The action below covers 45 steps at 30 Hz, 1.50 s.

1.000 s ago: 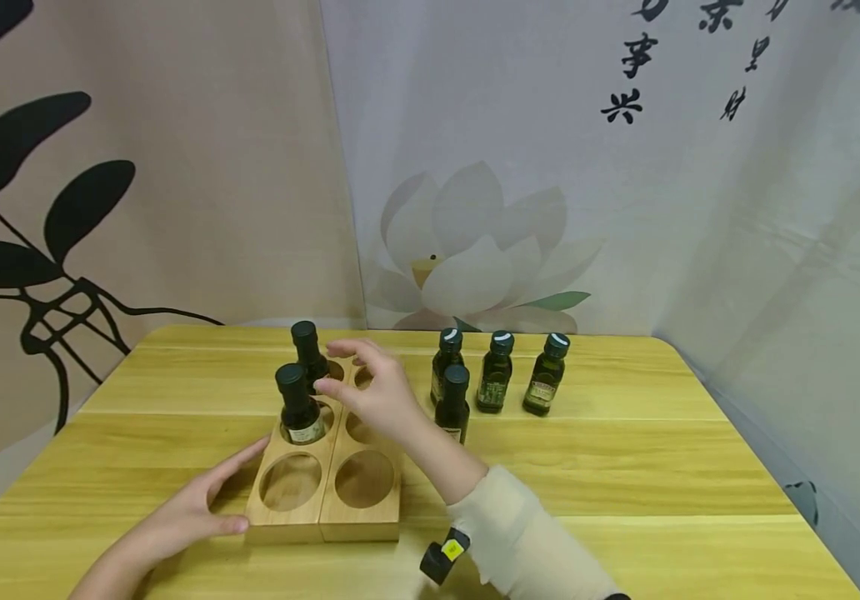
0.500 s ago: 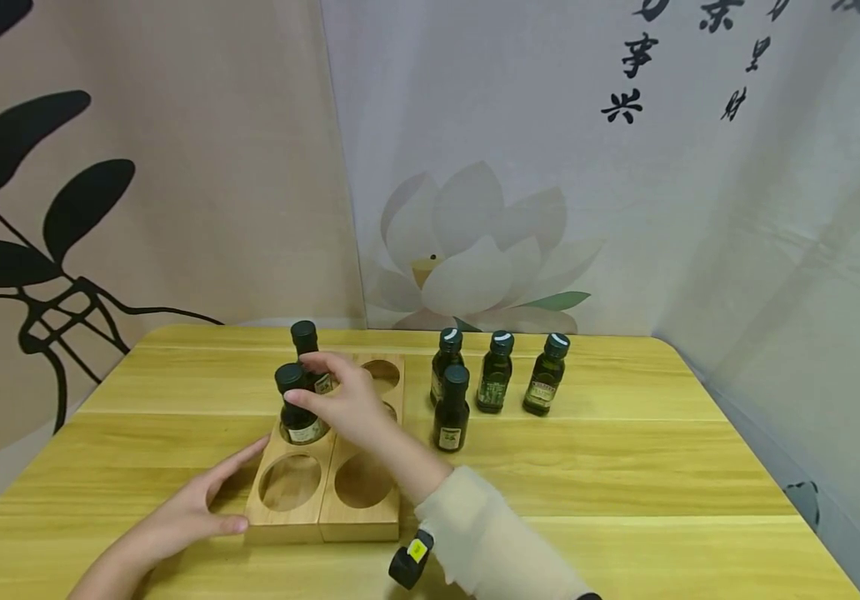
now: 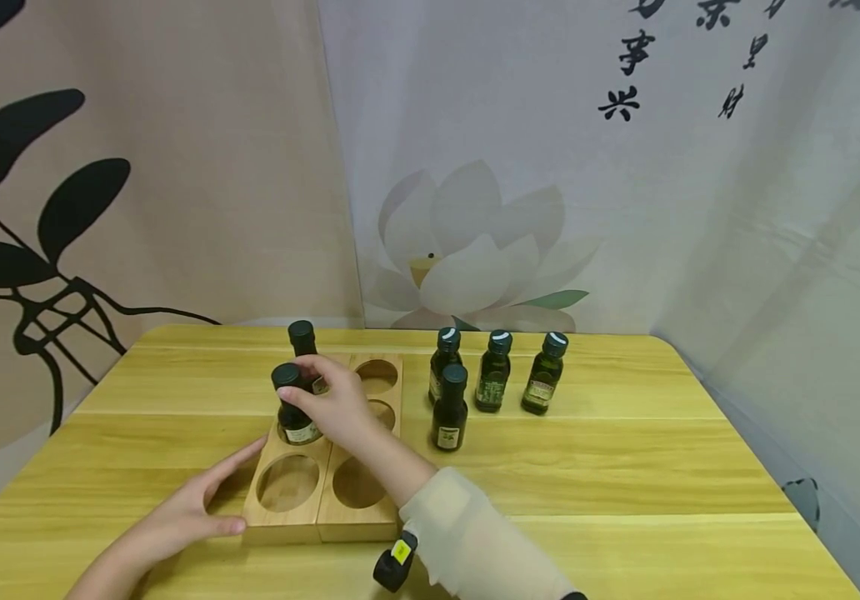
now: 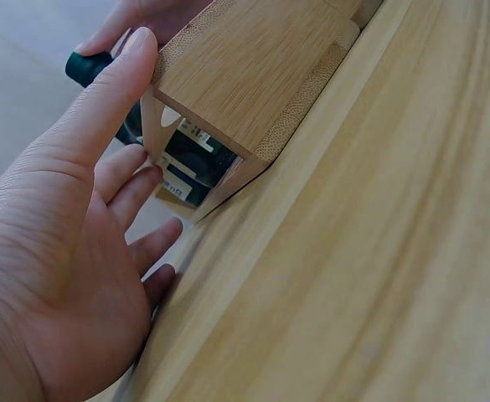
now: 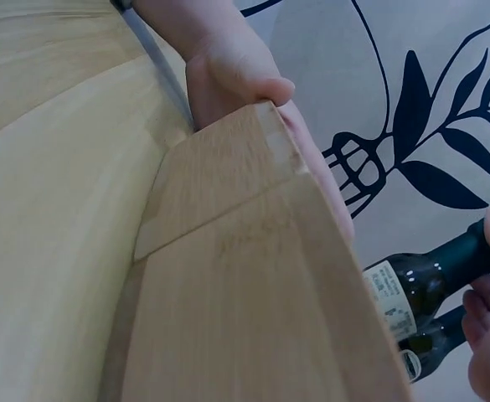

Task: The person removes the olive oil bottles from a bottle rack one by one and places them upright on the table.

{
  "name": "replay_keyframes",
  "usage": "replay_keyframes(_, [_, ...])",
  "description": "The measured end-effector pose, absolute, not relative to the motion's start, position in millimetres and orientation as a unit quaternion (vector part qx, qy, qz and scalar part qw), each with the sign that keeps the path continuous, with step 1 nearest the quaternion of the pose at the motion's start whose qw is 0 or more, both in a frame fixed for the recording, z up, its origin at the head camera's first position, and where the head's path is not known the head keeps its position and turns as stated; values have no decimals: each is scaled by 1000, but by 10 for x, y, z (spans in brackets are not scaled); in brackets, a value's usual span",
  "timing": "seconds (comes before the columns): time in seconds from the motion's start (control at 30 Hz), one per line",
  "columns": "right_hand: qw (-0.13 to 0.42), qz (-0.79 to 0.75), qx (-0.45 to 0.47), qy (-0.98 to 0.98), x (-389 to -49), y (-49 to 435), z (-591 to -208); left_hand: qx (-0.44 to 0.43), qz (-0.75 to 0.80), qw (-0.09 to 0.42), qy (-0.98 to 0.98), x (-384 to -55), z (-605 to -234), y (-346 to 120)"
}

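Note:
A wooden bottle rack (image 3: 284,533), two blocks side by side with round holes, stands left of centre on the table. In its left row, a dark green bottle (image 3: 298,427) sits in the middle hole and another dark bottle (image 3: 302,335) in the far hole. My right hand (image 3: 342,408) pinches the middle bottle near its black cap between thumb and fingers; the right wrist view also shows this bottle (image 5: 429,280). My left hand (image 3: 184,507) rests against the rack's near left corner, thumb at the front, fingers spread along the side. In the left wrist view those fingers (image 4: 152,247) are loosely extended.
Right of the rack stand several dark bottles: one with a black cap (image 3: 448,427) nearest, then others (image 3: 445,367), (image 3: 493,379) and a slightly leaning one (image 3: 542,385) behind. A printed curtain (image 3: 467,167) hangs behind the wooden table (image 3: 625,467).
My right hand has moved left and slightly down, from above the rack's middle onto the bottle in the middle hole. My left hand has stayed at the rack's corner.

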State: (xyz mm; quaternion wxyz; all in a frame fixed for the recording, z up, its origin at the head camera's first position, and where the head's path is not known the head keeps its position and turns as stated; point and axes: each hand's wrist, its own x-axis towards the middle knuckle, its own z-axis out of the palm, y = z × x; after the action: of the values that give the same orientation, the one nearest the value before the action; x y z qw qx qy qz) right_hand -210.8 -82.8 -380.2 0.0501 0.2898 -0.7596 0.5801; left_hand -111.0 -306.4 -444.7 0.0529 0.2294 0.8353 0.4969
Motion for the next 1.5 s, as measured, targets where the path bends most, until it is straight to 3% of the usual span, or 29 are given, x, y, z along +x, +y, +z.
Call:
replay_keyframes(0.6, [71,586,289,-754,-2070,-807,-3736,222,484,49,845,-1100,-4431,-3061])
replay_keyframes(1.3, [106,624,318,-706,-2011,-660,-3311,233,490,42,839,-1099,-4438,-3063])
replay_keyframes(1.5, [156,593,344,-711,-1987,-558,-3138,233,491,44,838,-1098,-4439,-3062])
